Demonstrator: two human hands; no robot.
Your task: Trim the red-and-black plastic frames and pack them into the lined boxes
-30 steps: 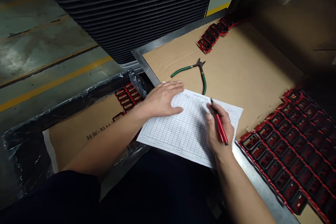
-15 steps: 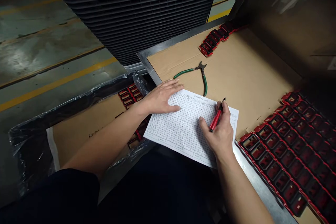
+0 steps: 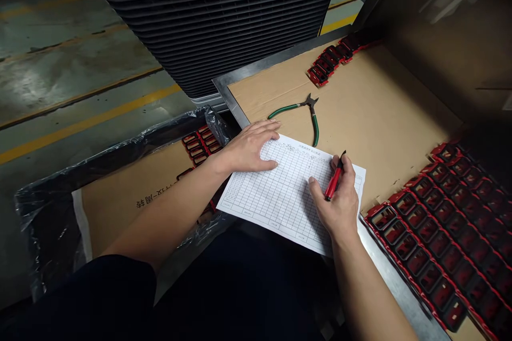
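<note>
Though partly hidden, lined container (image 3: 48, 237) of red-black frames (image 3: 194, 149); left fingers (image 3: 263, 128) spread, right fingers (image 3: 348, 171) pinching pen (image 3: 333, 183).

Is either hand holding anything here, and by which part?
The right hand holds a red pen between its fingers, near the pen's dark tip; the left hand lies on the printed sheet, gripping nothing.

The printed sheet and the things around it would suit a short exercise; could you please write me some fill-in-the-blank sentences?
The left hand lies flat on the printed sheet, palm facing ____.
The right hand grips a pen whose barrel is ____.
The pliers have handles coloured ____.
The worktop under the pliers is covered with brown ____.

Missing words: down; red; green; cardboard.
</note>
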